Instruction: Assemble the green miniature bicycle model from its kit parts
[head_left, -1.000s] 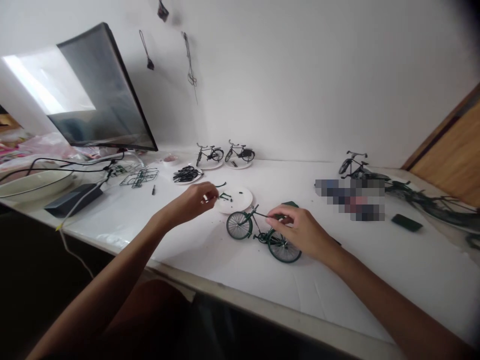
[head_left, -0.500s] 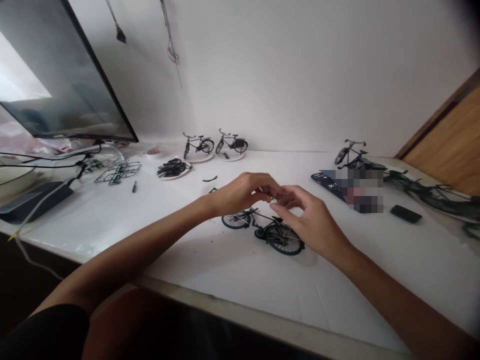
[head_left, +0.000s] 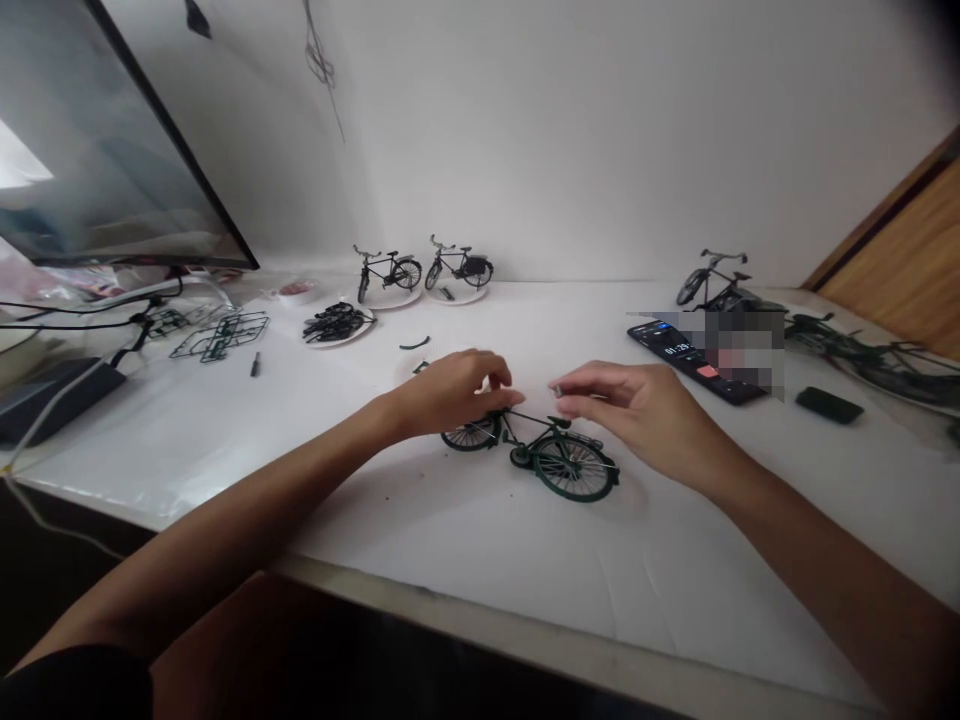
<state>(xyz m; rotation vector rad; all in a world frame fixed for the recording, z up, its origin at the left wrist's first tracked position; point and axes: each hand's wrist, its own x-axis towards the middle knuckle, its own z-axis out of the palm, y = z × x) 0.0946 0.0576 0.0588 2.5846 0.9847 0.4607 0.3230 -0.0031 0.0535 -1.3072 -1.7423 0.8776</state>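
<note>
A small dark green model bicycle stands on the white tabletop, its rear wheel toward the right. My left hand is at its front end, fingers curled and thumb against the top of the frame; the handlebar area is hidden behind the hand. Just above the saddle, my right hand pinches a tiny silvery piece between thumb and fingertips. The piece is too small to name. Behind my left hand lies a little green part, partly covered by it.
Two finished model bicycles stand on plates at the back; black parts fill another plate. Green sprue frames lie left, near a monitor. On the right are a phone, a dark green block and more model bicycles.
My hands, close together above the bicycle before, have come apart. The left has dropped to the bicycle's front; the right now shows the silvery piece in its fingertips. The view has shifted slightly.
</note>
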